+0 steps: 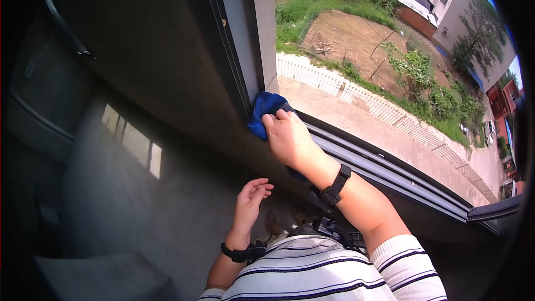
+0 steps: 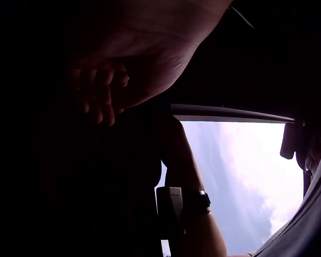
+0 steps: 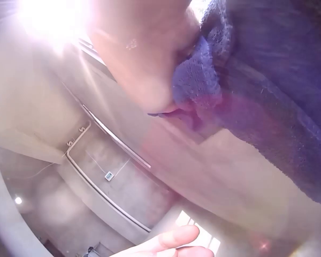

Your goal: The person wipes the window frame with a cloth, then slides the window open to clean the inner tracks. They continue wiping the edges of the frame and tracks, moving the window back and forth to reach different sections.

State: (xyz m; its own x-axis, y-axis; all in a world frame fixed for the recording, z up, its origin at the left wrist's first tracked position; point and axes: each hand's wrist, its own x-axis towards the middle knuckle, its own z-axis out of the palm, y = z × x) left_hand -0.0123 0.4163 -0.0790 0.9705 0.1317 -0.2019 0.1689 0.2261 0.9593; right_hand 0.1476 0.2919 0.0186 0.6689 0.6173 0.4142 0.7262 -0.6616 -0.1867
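Note:
A blue cloth is bunched under my right hand, whose curled fingers grip it at the lower left corner of the window frame. In the right wrist view the cloth hangs down in folds from that hand. My left hand is held in front of the body below the sill, holding nothing, its fingers loosely bent. The left wrist view shows this hand mostly in shadow.
Sliding-window tracks run along the sill to the lower right. Outside lie a pale fence and a yard. To the left is a dim room with a sunlit patch on its floor. A pipe follows the wall.

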